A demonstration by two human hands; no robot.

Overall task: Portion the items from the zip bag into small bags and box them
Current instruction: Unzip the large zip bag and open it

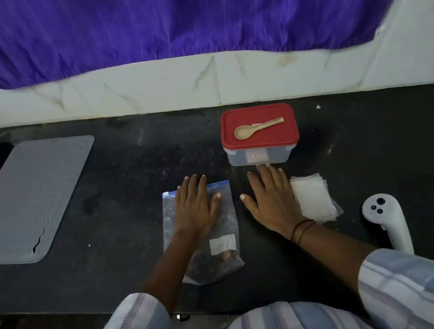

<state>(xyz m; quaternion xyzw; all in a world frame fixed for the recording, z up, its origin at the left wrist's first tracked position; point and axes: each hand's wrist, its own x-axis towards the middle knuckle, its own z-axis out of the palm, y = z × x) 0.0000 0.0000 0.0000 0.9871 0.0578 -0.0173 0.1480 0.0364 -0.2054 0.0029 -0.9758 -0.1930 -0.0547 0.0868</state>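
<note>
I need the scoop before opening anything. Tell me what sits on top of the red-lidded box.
A tan spoon lies flat on the red lid of the box, bowl to the left. It partly covers a small label; the contents beneath the lid cannot be seen.

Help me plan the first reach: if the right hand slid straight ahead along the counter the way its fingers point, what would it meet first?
The right hand lies flat, fingers pointing away from the person. Straight ahead it would meet the near wall of the red-lidded box, with the spoon on its lid. The fingertips look almost at it; depth is unclear.
</note>
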